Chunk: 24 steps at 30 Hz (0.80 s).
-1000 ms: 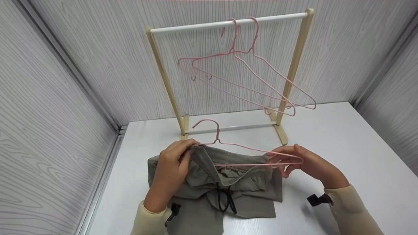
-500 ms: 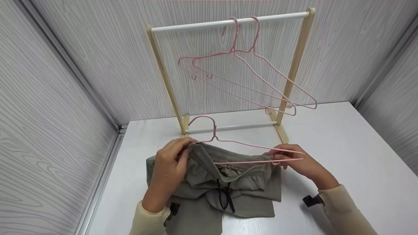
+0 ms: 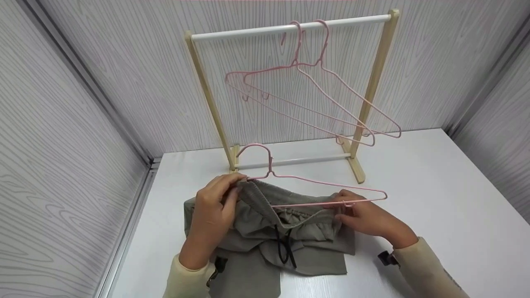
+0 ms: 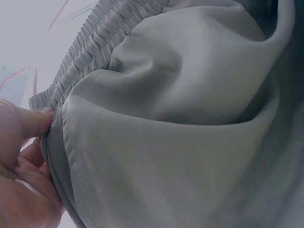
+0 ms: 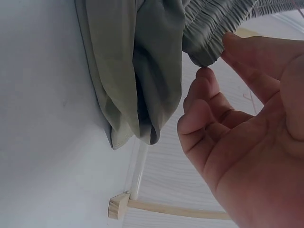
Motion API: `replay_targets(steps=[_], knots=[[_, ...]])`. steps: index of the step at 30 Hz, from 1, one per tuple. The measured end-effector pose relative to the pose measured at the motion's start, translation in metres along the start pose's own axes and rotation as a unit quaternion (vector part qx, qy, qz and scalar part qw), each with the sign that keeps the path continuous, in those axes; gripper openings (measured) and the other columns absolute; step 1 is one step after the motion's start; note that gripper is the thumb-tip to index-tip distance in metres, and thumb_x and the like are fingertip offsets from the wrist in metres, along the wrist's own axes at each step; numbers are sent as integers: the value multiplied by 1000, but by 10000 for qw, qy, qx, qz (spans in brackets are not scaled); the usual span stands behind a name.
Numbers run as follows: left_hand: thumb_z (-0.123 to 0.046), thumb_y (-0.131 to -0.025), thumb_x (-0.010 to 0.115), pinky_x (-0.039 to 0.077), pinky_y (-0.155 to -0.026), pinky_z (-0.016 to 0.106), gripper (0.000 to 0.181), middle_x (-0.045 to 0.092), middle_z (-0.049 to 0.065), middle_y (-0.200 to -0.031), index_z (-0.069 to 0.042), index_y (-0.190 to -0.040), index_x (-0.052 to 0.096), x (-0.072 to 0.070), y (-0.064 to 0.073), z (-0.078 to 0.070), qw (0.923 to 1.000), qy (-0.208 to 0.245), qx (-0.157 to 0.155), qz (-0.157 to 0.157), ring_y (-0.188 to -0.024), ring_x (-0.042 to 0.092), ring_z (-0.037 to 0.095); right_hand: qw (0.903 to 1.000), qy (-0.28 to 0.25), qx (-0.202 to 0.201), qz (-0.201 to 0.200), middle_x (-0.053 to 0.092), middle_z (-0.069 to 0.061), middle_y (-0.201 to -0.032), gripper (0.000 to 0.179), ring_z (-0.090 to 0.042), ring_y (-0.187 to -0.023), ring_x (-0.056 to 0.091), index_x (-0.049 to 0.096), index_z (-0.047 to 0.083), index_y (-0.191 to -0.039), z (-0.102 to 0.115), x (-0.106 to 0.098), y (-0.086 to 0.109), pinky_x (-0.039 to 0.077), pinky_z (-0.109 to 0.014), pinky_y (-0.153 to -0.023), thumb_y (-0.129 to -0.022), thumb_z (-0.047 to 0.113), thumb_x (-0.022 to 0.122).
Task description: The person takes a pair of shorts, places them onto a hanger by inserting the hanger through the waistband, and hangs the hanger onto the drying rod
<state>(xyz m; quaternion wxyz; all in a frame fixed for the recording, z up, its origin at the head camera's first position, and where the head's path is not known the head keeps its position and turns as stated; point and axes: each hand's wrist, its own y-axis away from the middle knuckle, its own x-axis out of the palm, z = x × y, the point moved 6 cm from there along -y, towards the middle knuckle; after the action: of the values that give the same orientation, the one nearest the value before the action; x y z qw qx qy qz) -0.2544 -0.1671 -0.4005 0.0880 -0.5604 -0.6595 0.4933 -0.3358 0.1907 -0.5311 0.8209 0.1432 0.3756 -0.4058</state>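
Grey-green drawstring pants (image 3: 252, 269) lie partly bunched on the white table, with a black cord (image 3: 283, 250) at the front of the waist. Inside the waist opening sits the left part of a pink wire hanger (image 3: 270, 164), while its right end sticks out past the fabric. My left hand (image 3: 211, 207) pinches the left corner of the waistband beside the hanger's shoulder. At the other side, my right hand (image 3: 372, 217) pinches the waistband's right edge, below the hanger's protruding end. The right wrist view shows thumb and fingertips at the gathered waistband (image 5: 209, 38).
Behind the pants stands a wooden-legged garment rack (image 3: 379, 70) with a white top rail (image 3: 248, 33). Two more pink hangers (image 3: 316, 87) hang from that rail. Patterned panels (image 3: 74, 165) close in the table at the back and sides.
My right hand has moved left from the hanger's right end onto the waistband's right edge. The hanger has risen slightly and shifted a little left; my left hand keeps its pinch.
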Motion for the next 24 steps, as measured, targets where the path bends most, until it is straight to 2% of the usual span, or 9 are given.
replay_targets(steps=[6,9,12,17,21,24], knots=[[3,-104,69,59,-96,25,26,78,4,-120,-9,-125,78,-2,0,0,10000,-8,-41,-25,-113,75,17,9989,419,166,88,60,1,-117,33,-8,-86,56,74,27,-135,2,5,0,53,-27,-70,-104,14,73],[2,-104,69,59,-95,24,25,78,4,-120,-9,-126,77,-2,0,0,10000,-10,-87,-12,-113,75,15,9974,705,112,95,60,1,-116,35,-6,-83,55,74,25,-137,4,6,-1,52,-26,-69,-104,13,73],[3,-105,68,59,-94,22,25,78,4,-120,-8,-126,77,-3,0,-1,10000,18,-94,-25,-112,74,14,9937,1116,-43,9,61,2,-114,27,-6,-82,54,76,23,-127,7,6,-2,51,-27,-70,-102,13,76],[4,-104,68,58,-92,20,27,78,5,-119,-8,-126,77,-3,-1,-1,10000,40,-33,-75,-109,75,15,9859,1615,-387,-196,66,3,-115,17,-7,-88,57,70,21,-107,13,6,-4,53,-31,-75,-99,9,79],[6,-103,68,58,-93,20,28,78,6,-119,-8,-126,77,-4,-1,-2,9999,-7,2,-103,-109,75,17,9800,1891,-531,-323,68,4,-118,18,-7,-91,59,69,22,-102,17,5,-3,55,-33,-77,-98,7,79],[9,-101,69,58,-93,20,30,79,7,-118,-6,-125,77,-5,-1,-1,9999,-88,31,-130,-109,76,18,9753,2099,-573,-376,66,7,-109,17,-6,-86,56,69,22,-100,21,3,-3,53,-32,-74,-100,7,76]])
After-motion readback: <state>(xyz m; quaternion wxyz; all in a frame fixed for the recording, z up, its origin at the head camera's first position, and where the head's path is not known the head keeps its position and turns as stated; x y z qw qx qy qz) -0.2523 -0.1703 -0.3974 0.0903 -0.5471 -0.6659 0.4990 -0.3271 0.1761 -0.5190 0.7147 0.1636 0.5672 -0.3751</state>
